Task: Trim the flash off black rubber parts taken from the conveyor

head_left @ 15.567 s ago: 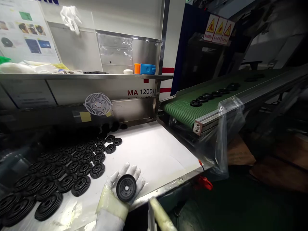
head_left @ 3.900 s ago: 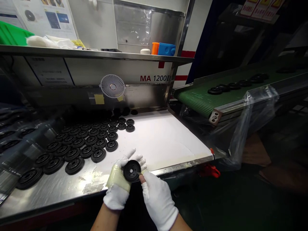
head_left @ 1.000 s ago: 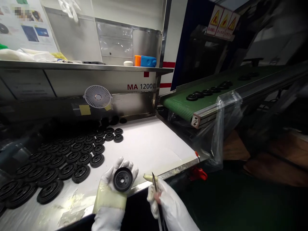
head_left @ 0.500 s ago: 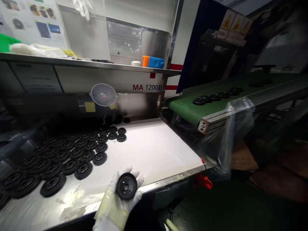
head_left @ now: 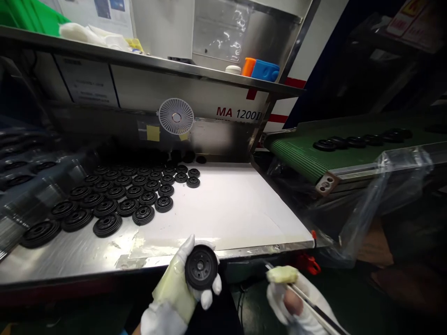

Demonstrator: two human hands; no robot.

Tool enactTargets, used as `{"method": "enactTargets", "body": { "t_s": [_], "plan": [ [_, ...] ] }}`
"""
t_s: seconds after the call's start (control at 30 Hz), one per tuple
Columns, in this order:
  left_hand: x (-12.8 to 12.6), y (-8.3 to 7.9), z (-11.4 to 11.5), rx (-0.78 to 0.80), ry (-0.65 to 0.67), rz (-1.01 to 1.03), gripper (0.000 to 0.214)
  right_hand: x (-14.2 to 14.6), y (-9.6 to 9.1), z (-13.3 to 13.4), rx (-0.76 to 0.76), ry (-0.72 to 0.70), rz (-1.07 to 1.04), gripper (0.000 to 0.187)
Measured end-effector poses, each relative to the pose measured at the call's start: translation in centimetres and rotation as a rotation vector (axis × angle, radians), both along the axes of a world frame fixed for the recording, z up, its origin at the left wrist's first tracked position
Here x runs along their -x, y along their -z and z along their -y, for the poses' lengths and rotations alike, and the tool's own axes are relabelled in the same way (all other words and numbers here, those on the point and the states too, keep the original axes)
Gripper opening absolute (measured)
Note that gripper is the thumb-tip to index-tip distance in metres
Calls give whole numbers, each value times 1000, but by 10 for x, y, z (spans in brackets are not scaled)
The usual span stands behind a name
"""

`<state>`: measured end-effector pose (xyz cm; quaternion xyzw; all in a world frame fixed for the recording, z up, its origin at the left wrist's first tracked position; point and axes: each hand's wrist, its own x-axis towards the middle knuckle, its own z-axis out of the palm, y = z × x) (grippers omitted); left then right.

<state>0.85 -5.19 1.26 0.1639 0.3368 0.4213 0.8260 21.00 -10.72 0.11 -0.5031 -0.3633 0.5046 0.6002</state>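
A black rubber wheel is held in the white-gloved left hand, just off the front edge of the worktop, with the fingers curled around its rim from behind. A thin metal blade is gripped in the gloved right hand, well to the right of the wheel. Rows of similar wheels are laid flat on the worktop, beside a white paper sheet. More wheels lie on a green conveyor belt, with clear plastic sheeting hanging in front. A small white fan is seen on the panel behind.
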Motion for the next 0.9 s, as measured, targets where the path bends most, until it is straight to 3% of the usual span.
{"method": "enactTargets", "body": {
  "t_s": [0.17,0.3,0.37,0.5,0.67,0.9],
  "plan": [
    [4,-7,9,-15,42,-55,56,64,-8,-23,53,-250,-131,40],
    [5,-11,13,-7,-36,-82,56,84,-20,-22,79,-368,-228,24],
    [7,-9,14,-34,-41,-102,57,90,-26,-18,107,-350,-285,26],
    [13,4,18,-167,-27,-112,54,95,-28,-13,102,-192,-202,15],
    [17,20,20,-205,-36,-126,50,94,-19,-15,81,-234,-177,11],
    [13,11,19,-208,-23,-96,53,90,-12,-16,68,-225,-45,15]
  ]
}}
